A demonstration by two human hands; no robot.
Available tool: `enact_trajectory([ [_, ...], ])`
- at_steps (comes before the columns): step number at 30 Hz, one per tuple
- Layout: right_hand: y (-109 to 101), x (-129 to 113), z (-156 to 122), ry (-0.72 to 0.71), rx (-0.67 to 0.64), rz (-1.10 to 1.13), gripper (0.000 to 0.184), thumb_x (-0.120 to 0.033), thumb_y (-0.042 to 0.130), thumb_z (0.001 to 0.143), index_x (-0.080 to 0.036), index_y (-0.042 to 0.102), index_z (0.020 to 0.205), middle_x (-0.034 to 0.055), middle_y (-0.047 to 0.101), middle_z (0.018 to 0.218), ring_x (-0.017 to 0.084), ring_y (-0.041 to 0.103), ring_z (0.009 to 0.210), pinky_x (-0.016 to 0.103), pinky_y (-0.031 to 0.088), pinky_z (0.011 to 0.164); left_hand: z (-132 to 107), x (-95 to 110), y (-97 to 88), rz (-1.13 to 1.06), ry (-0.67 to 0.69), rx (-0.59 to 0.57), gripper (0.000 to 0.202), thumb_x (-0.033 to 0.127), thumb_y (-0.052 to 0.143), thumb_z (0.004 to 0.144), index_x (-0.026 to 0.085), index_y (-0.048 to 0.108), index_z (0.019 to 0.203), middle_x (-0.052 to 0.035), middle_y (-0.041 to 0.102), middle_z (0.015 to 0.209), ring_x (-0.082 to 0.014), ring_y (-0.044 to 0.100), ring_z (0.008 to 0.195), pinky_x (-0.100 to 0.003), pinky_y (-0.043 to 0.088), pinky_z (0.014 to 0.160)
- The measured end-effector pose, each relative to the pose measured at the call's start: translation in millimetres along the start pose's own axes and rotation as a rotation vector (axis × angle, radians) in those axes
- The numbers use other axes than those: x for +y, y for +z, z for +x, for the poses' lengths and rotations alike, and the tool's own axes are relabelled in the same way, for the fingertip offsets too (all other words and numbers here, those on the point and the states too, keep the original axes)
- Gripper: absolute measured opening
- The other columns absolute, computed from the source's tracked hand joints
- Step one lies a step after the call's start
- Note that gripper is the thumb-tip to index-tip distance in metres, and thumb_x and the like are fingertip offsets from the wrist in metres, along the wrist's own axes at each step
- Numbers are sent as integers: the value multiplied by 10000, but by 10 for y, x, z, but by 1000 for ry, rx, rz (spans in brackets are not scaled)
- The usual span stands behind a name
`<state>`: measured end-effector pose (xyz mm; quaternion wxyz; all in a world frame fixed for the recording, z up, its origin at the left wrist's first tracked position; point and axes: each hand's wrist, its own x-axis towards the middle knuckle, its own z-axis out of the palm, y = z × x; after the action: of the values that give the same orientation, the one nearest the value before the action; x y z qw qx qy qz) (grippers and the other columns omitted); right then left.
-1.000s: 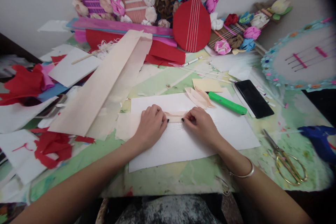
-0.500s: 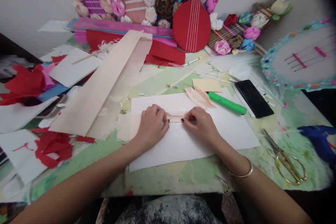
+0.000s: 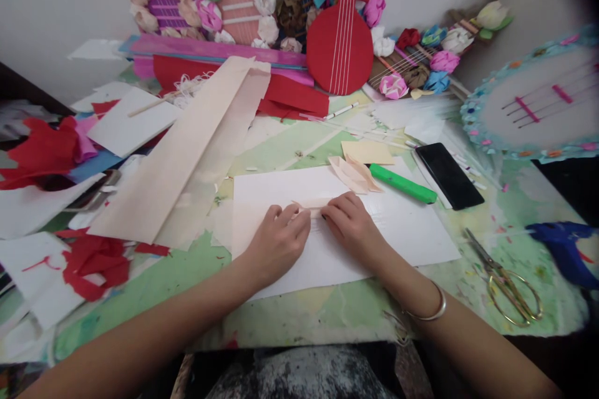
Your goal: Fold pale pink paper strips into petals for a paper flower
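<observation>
Between my two hands a narrow strip of pale peach crepe paper [image 3: 314, 212] stretches just over a white sheet [image 3: 393, 234]. My left hand [image 3: 279, 242] pinches the strip's left end, its fingers curled. At the other end my right hand [image 3: 352, 224] is closed on the strip, thumb and fingertips together. Just beyond my right hand lie folded peach paper pieces [image 3: 353, 174], beside a bright green stick-shaped object [image 3: 403, 184]. My hands hide part of the strip.
A long folded sheet of peach paper [image 3: 182, 149] lies at left, near red scraps [image 3: 96, 262]. To the right are a black phone [image 3: 450, 176], gold-handled scissors [image 3: 505, 280] and a blue glue gun [image 3: 561, 252]. A red paper lute [image 3: 339, 50] leans at the back.
My hands have drawn closer together, and less of the strip shows between them. The left hand has shifted right and turned. The paper left of it is no longer spread out.
</observation>
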<state>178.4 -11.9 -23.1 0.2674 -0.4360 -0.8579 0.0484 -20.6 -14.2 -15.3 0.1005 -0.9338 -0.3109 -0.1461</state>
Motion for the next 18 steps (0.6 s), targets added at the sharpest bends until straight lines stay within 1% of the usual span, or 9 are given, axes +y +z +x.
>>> enact_trajectory([
  [2,-23,-29,-13,-114,-62,-36,194,-105,423,931,-155,609,915,108,624,885,218,487,870,365,418,764,-14,24,-18,64,6,-35,303,77,338,937,102,617,1052,-137,629,1113,-273,509,992,-402,369,740],
  [4,-51,-44,-24,-173,-114,-54,196,-116,423,940,-153,611,983,104,633,911,218,495,896,364,416,767,-35,27,-24,77,-4,-41,307,95,336,940,101,605,1088,-134,636,1109,-281,520,997,-414,372,747],
  [7,-89,-37,-38,-198,-143,-90,213,-141,424,951,-149,596,1075,95,643,919,214,504,903,367,410,774,-78,1,-23,56,2,-36,308,101,349,938,92,578,1143,-123,637,1122,-293,521,1026,-430,373,771],
  [9,-106,-23,-45,-229,-151,-122,222,-137,428,948,-144,591,1100,97,651,940,219,510,924,378,402,794,-106,-25,-26,38,10,-51,306,100,375,928,99,560,1172,-117,630,1149,-302,515,1048,-438,373,779],
  [13,-129,0,-65,-257,-152,-193,237,-116,432,936,-163,595,1102,100,662,983,236,515,971,410,375,829,-135,-67,-37,9,22,-82,308,102,411,917,134,548,1191,-112,613,1190,-307,514,1063,-442,377,781],
  [18,-157,34,-125,-244,-114,-202,257,-82,447,912,-194,597,1087,78,677,993,234,520,972,416,356,840,-139,-81,-38,-13,22,-52,278,109,428,921,149,566,1158,-122,619,1185,-305,527,1076,-449,381,804],
])
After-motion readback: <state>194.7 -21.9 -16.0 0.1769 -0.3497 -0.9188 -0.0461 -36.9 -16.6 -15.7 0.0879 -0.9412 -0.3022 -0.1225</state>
